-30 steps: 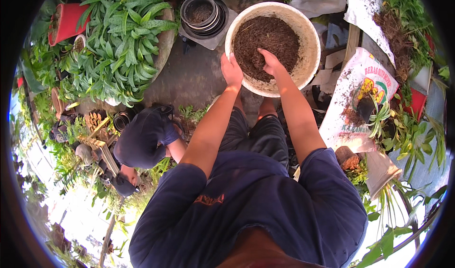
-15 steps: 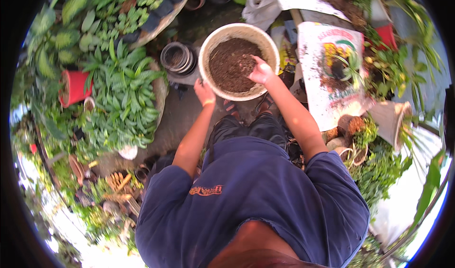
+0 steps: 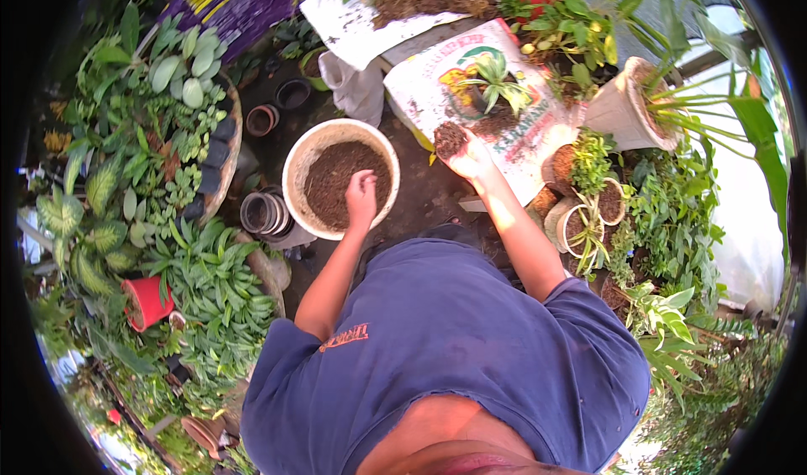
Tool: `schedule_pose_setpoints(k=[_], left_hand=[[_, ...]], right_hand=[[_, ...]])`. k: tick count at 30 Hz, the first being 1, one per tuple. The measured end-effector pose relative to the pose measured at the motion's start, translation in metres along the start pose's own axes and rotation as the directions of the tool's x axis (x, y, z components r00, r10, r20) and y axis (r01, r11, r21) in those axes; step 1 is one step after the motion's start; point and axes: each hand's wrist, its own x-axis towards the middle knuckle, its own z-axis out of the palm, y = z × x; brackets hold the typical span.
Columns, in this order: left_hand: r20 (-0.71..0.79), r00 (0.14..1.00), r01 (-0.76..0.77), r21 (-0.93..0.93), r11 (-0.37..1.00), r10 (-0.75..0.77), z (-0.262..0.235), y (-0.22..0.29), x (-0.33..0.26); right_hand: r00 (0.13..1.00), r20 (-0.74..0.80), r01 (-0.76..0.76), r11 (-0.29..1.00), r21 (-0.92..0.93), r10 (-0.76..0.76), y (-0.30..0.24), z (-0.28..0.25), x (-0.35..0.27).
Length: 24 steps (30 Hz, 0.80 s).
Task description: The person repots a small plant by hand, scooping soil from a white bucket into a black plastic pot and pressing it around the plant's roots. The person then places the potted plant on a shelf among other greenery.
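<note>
A round, cream-coloured tub [image 3: 297,168] holds dark, crumbly soil [image 3: 332,176]. Above that soil is my left hand [image 3: 361,199], its fingers curled in; whether anything is inside them is hidden. Palm up and cupped, my right hand [image 3: 472,160] carries a handful of soil [image 3: 450,140] over the near left edge of a white printed sack [image 3: 424,88]. Just beyond it on the sack sits a small plant with green and pale striped leaves [image 3: 494,84], dark soil scattered around its base.
Stacked black pots [image 3: 262,213] stand left of the tub, with a brown pot [image 3: 261,120] farther back. A crumpled whitish bag [image 3: 353,88] is behind the tub. Dense leafy plants [image 3: 210,282] fill the left; small potted plants [image 3: 580,227] and a large pale planter [image 3: 622,109] crowd the right.
My right hand has lifted soil out of the tub and moved right, over the sack. My left hand has gone from the tub's rim to above the soil. The view has turned rightward.
</note>
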Motion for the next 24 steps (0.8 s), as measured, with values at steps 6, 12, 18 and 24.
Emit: schedule_pose_setpoints(k=[6,12,18,24], left_hand=[[0.271,0.959,0.128,-0.159,0.979,-0.081,0.182,0.016,0.049],[0.377,0.841,0.515,-0.334,0.790,-0.389,0.319,0.051,0.090],[0.080,0.885,0.441,-0.463,0.769,-0.459,0.359,0.063,0.115],[0.165,0.932,0.350,-0.187,0.918,-0.322,0.324,0.054,0.155]], right_hand=[[0.989,-0.046,0.144,0.986,0.086,-0.140,-0.086,-0.030,-0.061],[0.962,-0.092,0.267,0.956,0.117,-0.258,-0.136,-0.062,-0.101],[0.935,-0.163,0.338,0.930,0.143,-0.315,-0.146,-0.066,-0.115],[0.930,-0.122,0.367,0.896,0.251,-0.347,-0.140,-0.073,-0.126]])
